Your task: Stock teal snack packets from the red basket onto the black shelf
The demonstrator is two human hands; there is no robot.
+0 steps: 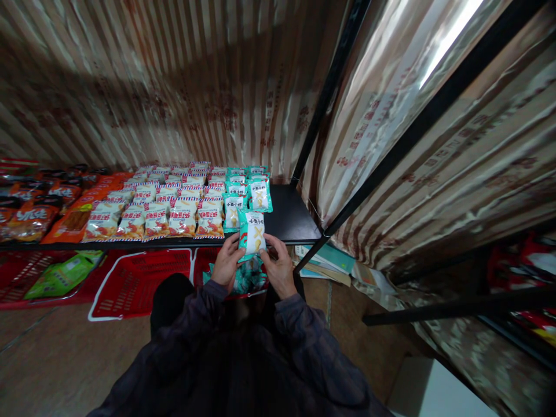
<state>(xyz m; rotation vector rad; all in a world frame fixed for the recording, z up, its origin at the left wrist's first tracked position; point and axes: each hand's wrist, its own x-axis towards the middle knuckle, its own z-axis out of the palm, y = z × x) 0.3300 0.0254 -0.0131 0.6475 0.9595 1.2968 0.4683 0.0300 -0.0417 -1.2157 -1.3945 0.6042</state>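
A teal and white snack bag (252,234) is held upright between my two hands at the front edge of the black shelf (293,215). My left hand (227,260) grips its left side, and my right hand (278,267) has its lower right side. Right behind it on the shelf stand rows of matching teal bags (260,194). To their left are several rows of white and orange snack bags (182,216). Below my hands, more teal bags (248,277) lie in a red basket, partly hidden by my hands.
Orange packages (89,202) fill the shelf's left part. Under it sit a red basket with a white handle (143,281) and a green package (63,277). Black metal posts (369,185) slant at the right, near stacked papers (330,258). Patterned curtains (195,81) hang behind.
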